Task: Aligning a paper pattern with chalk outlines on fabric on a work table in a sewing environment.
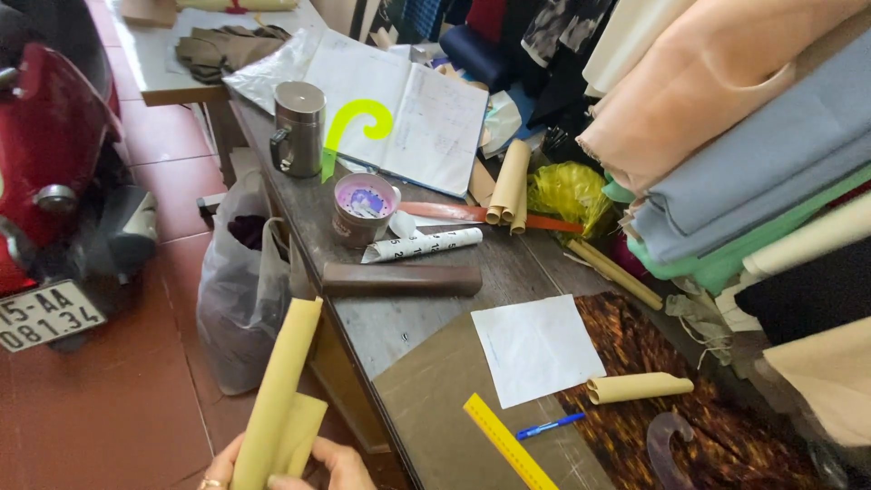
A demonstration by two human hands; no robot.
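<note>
Rolled tan paper (277,399) stood gripped in both hands (272,467), fingers curled round its base, left of table (381,327).

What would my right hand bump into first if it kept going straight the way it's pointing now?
Probably the table edge, near the brown paper sheet. The right hand, on the yellow paper roll, points up and right toward it, though depth is unclear and the fingers are partly hidden.

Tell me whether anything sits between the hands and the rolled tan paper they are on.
Nothing visible does. Both the left hand and the right hand rest directly on the rolled tan paper at the frame's lower edge, beside the table. The fingers' grip is partly cut off from view.
</note>
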